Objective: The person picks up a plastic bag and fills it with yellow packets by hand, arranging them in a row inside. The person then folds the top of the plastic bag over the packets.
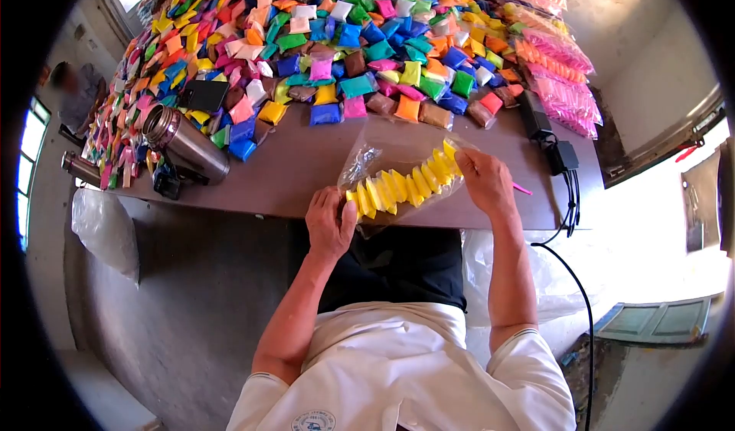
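A clear plastic bag (360,163) lies at the table's front edge, with a row of small yellow packets (394,190) in it. The packets stand side by side in a slanting line, higher at the right. My left hand (331,220) is closed on the bag at the row's left end, its thumb beside the packets. At the right end my right hand (484,180) pinches the bag, fingers bent together. Some of the clear film hangs below the row.
Many colourful packets (352,37) are heaped across the brown table (283,148). Filled bags (563,98) are stacked at the right, near a black device with cables (563,158). A metal flask (187,144) lies at the left. Another person (76,98) is at the far left.
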Demonstrator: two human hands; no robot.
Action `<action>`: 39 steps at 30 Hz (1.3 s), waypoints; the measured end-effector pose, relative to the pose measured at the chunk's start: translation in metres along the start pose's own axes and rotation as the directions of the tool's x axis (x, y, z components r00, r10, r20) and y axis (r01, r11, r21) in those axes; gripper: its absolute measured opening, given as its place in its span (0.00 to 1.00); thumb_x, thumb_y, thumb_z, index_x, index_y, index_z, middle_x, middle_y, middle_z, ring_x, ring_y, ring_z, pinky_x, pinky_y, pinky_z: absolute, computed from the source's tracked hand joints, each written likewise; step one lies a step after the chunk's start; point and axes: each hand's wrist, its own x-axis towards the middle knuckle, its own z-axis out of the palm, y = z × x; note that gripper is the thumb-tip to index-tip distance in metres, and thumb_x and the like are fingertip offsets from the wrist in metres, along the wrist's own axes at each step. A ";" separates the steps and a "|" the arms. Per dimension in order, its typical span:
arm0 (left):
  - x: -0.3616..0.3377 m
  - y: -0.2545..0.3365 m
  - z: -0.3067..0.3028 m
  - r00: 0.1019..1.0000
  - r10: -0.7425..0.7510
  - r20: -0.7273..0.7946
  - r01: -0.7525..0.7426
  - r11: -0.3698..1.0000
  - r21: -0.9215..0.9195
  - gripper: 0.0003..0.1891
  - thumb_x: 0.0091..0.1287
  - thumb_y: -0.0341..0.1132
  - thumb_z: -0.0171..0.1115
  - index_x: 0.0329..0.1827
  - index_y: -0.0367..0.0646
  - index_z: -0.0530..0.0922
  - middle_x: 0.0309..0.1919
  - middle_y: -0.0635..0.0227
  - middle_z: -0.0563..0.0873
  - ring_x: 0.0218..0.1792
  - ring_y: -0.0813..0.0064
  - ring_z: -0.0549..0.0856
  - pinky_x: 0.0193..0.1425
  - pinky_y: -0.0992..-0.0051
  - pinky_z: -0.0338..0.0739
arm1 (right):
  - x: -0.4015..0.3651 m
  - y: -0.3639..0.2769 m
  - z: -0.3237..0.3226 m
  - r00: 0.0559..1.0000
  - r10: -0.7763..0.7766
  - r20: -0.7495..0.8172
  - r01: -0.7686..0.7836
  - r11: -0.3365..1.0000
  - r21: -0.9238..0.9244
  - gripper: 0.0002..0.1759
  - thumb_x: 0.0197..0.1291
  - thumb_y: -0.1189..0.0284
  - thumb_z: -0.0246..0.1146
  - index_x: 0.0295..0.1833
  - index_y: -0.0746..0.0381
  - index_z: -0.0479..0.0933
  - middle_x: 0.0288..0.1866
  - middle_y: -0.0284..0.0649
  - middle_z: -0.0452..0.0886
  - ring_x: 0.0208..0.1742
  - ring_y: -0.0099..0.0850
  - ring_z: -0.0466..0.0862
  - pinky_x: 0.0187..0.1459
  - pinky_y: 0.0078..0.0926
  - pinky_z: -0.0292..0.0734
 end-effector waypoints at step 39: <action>0.000 -0.003 0.001 1.000 0.002 0.017 -0.002 1.000 -0.009 0.19 0.74 0.47 0.50 0.37 0.38 0.75 0.35 0.55 0.80 0.40 0.53 0.80 0.46 0.60 0.77 | -0.004 0.011 -0.017 0.998 0.048 0.030 -0.045 0.996 -0.079 0.13 0.63 0.64 0.59 0.37 0.63 0.82 0.31 0.51 0.83 0.36 0.50 0.83 0.39 0.45 0.76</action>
